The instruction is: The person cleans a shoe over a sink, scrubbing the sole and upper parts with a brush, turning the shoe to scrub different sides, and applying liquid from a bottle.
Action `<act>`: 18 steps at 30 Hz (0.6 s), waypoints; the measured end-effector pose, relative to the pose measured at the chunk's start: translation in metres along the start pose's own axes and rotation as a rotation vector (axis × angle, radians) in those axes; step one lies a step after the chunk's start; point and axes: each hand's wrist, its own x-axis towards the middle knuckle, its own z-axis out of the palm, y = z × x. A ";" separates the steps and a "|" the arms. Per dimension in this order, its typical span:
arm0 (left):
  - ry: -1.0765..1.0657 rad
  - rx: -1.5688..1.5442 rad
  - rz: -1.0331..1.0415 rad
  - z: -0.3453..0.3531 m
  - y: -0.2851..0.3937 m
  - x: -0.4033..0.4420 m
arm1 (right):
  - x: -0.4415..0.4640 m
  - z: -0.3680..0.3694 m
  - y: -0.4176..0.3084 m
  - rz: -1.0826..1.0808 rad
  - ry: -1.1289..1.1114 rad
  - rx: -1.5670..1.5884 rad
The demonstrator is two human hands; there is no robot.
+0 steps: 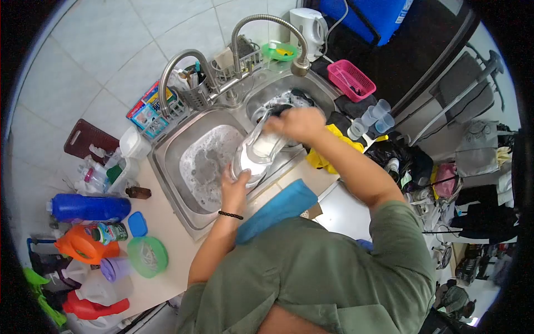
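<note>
Over the divider between the two sink basins, my left hand (236, 186) grips the lower end of what looks like a white shoe (257, 155), its thumb across the near side. My right hand (297, 124) is curled at the shoe's upper end and partly smeared by motion. Whatever its fingers hold is hidden. Grey, sudsy water fills the left basin (208, 164). In the right basin (328, 100), dark items (276, 109) lie among suds.
Two curved metal faucets (272, 18) arch over the sink. Bottles, including a blue one (92, 209), and a green bowl (147, 256) crowd the left counter. A yellow cloth (325, 158), plastic cups (369, 116) and a pink basket (351, 81) sit at right. A blue towel (278, 211) lies along the front edge.
</note>
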 end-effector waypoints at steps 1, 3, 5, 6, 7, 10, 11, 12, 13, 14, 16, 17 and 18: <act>-0.013 -0.011 -0.012 0.002 0.006 -0.003 | 0.008 -0.010 0.011 0.139 0.029 0.060; -0.021 -0.004 -0.009 0.006 0.008 -0.004 | 0.012 -0.012 0.013 0.173 0.038 0.262; -0.015 0.046 0.014 0.005 0.004 -0.003 | 0.018 -0.014 0.013 0.159 -0.117 0.483; -0.011 0.190 0.036 0.001 0.001 0.001 | 0.023 -0.002 0.015 0.063 -0.094 0.407; -0.006 0.332 0.059 -0.005 -0.001 0.006 | 0.032 0.020 0.017 -0.033 -0.070 0.329; -0.033 0.557 0.095 -0.004 0.011 0.004 | 0.032 0.024 -0.002 -0.060 -0.110 0.327; -0.049 0.598 0.109 -0.001 0.017 0.005 | 0.035 0.026 -0.004 -0.048 -0.096 0.400; -0.071 0.738 0.156 -0.001 0.018 0.008 | 0.037 0.028 -0.007 -0.037 -0.081 0.473; -0.092 0.876 0.202 -0.001 0.015 0.012 | 0.026 0.015 -0.022 -0.036 -0.061 0.437; -0.111 1.012 0.247 -0.002 0.012 0.017 | 0.025 0.013 -0.027 -0.061 -0.050 0.441; -0.110 0.930 0.408 -0.003 0.010 0.028 | 0.025 0.012 -0.032 -0.110 -0.028 0.452; -0.112 0.889 0.488 -0.003 0.011 0.035 | 0.028 0.014 -0.031 -0.162 0.008 0.471; -0.123 0.892 0.636 0.001 0.021 0.040 | 0.031 0.012 -0.029 -0.225 0.000 0.465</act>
